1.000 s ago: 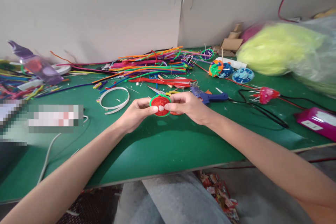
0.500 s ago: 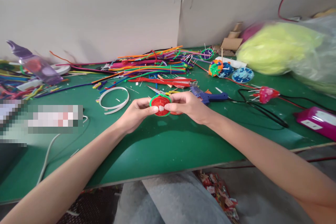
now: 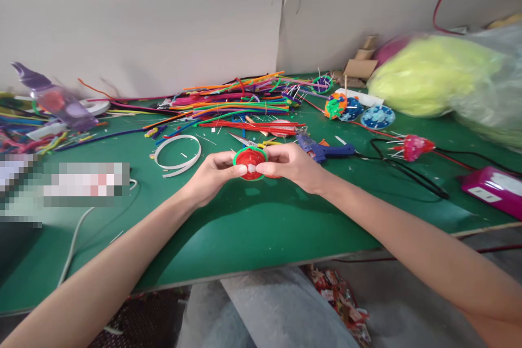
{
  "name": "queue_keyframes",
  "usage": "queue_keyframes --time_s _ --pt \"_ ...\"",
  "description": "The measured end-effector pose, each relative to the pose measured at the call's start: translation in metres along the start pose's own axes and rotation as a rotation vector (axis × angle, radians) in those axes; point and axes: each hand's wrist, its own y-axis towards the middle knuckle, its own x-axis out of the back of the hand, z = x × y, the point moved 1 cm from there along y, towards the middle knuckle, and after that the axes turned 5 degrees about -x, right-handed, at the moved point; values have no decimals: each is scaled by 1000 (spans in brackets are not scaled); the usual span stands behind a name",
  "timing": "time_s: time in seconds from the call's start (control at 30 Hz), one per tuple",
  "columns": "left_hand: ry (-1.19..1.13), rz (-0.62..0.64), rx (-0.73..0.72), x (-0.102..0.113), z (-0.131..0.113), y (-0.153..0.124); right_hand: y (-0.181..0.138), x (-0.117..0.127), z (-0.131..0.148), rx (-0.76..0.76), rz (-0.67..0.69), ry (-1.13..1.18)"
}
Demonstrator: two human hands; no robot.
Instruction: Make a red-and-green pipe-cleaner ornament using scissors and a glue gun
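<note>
Red round piece with green fuzzy rim (image 3: pixel 244 158): it is being held between both hands, above the smooth green desk (image 3: pixel 261 234), and is making the centre of my clock.
Bare left hand (image 3: pixel 212 176): it is pinching this piece from nine o'clock, thumb in front, fingers going behind, probably for support from the back.
Bare right hand (image 3: pixel 291 167): it is gripping narrowly from three o'clock in the same way; the opposite grips are likely balancing the piece.
Small whitish lump (image 3: pixel 252 168): it is sitting between the two thumb tips, which are perhaps pressing it from both sides; its material I cannot tell.
Scissors with yellow handles (image 3: pixel 244 141): they are lying at twelve o'clock, just beyond, seemingly within easy reach.
Blue plastic glue gun (image 3: pixel 334 150): it is resting at three o'clock, beyond the right hand, maybe for convenience.
</note>
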Motion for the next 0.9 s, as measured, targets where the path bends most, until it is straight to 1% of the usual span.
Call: queue_keyframes --time_s 0.33,0.9 --pt "2 -4 0 1 1 -1 0 0 0 -10 -8 -22" --pt "-3 -11 6 1 1 0 0 2 -1 16 9 -25"
